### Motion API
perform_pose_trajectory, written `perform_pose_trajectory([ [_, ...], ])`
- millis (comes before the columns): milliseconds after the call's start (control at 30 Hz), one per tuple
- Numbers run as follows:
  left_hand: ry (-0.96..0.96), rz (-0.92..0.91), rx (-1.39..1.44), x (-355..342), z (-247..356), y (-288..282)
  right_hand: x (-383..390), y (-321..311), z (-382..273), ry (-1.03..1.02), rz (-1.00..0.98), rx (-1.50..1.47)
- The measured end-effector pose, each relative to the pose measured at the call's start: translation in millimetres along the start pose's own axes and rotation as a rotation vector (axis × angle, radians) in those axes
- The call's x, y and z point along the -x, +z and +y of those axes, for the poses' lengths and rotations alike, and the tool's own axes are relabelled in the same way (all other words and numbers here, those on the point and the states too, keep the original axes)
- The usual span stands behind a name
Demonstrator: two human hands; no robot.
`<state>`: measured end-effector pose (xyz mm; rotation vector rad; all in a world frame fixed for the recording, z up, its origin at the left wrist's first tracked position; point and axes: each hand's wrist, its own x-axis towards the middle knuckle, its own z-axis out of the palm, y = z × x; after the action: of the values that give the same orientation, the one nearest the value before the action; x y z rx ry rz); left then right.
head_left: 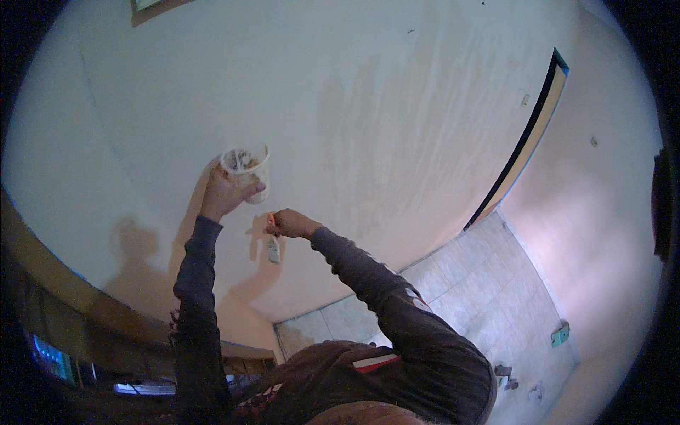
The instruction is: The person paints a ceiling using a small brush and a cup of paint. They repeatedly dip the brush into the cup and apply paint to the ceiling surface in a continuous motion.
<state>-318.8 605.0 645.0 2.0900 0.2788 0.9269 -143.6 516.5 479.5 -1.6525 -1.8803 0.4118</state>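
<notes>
My left hand (pixel 225 193) is raised against a pale wall (pixel 368 106) and grips a small clear plastic cup (pixel 248 167) with light paste inside. My right hand (pixel 292 224) is a little lower and to the right, closed on the handle of a small brush (pixel 273 244) whose head points down and touches or nearly touches the wall. Both arms wear dark long sleeves. The two hands are a short distance apart.
A wooden door frame edge with a dark strip (pixel 528 138) runs down the wall at right. Tiled floor (pixel 467 297) lies below, with a small green object (pixel 560 334) and small bits on it. Dark furniture with a lit screen (pixel 53 358) sits at lower left.
</notes>
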Motion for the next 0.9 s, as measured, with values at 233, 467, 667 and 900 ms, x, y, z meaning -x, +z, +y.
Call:
perform_pose_trajectory([
  [233, 0.057, -0.008, 0.074, -23, 3, 2, 122, -51, 16, 0.277, 0.305, -0.207],
  [467, 0.033, -0.007, -0.035, -23, 28, 4, 185, -199, -40, 0.055, 0.857, -0.033],
  [667, 0.005, -0.061, 0.025, -34, 3, 7, 145, -264, -129, -0.188, 0.907, -0.289],
  [900, -0.011, -0.061, -0.020, -48, 3, 1, 67, -300, -160, -0.387, 0.587, -0.183],
])
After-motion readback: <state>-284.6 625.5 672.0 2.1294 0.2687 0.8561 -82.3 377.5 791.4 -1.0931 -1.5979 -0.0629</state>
